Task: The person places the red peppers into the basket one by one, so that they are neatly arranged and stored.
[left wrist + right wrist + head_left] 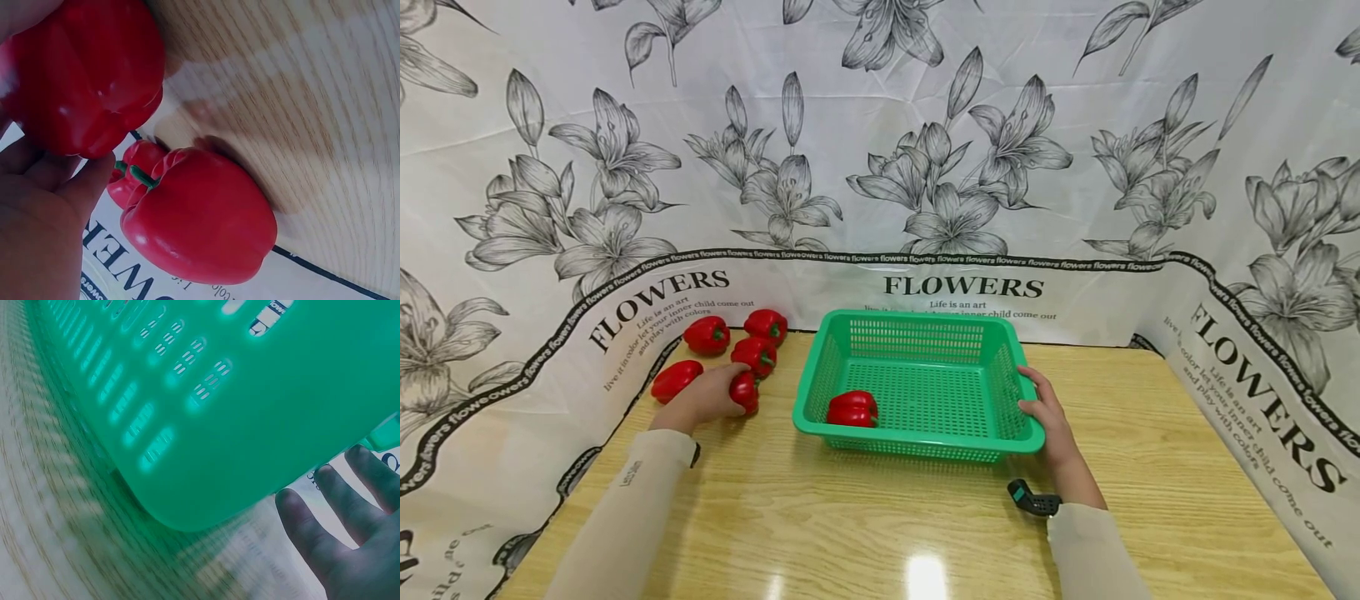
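Observation:
My left hand grips a red bell pepper at the left of the table; in the left wrist view the held pepper fills the upper left corner, fingers and thumb around it. Close by are more red bell peppers with green stems, one just beyond the hand. Right of them stands a green plastic basket, with one red pepper lying in its front left corner. On the basket's right rim my right hand holds on; in the right wrist view its fingertips touch the outer wall.
Several loose peppers lie near the back left, including one left of the hand and others by the cloth. A flower-printed cloth rises behind and beside the wooden table. A black strap piece sits at my right wrist.

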### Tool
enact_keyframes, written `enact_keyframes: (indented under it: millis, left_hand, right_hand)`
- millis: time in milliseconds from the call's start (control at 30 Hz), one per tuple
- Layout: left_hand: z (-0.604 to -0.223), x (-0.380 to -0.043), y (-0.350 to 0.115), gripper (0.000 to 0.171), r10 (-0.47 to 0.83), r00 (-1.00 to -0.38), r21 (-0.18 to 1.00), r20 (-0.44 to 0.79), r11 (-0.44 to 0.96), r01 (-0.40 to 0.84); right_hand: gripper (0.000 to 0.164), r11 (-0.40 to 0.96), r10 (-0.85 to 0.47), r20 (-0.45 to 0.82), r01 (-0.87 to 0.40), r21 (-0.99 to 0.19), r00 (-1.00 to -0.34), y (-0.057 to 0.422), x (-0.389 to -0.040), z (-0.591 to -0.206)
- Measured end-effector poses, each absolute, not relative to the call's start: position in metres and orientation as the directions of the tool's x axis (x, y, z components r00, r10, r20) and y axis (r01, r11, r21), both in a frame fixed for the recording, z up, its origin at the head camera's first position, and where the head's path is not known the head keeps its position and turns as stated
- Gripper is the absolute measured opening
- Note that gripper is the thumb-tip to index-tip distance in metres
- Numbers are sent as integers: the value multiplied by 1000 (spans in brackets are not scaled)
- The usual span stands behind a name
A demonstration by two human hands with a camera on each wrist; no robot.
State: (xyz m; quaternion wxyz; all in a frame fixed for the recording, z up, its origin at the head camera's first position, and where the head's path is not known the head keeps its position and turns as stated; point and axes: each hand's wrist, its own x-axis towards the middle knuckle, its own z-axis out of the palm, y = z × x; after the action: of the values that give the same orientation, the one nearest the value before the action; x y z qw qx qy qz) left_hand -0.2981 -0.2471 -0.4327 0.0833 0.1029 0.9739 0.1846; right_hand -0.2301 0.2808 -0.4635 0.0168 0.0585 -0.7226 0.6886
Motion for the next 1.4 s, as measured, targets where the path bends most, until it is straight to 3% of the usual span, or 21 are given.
enact_keyframes:
  millis: [500,833,1400]
  left_hand:
    - [-431,-295,-246,70,244,-961,417,-129,893,171]
    - [-430,-289,-246,68,230,-965,384,-126,908,166]
    - [-421,-290,-241,70,249,-968,371,-40,903,217]
  right_hand:
    - [53,44,-59,87,-89,-995,-995,280,-230,-463]
    - [52,25,-65,102,-104,-994,-993,282,-231,-464]
    - [52,36,-61,81,-83,-996,-995,282,-231,-466]
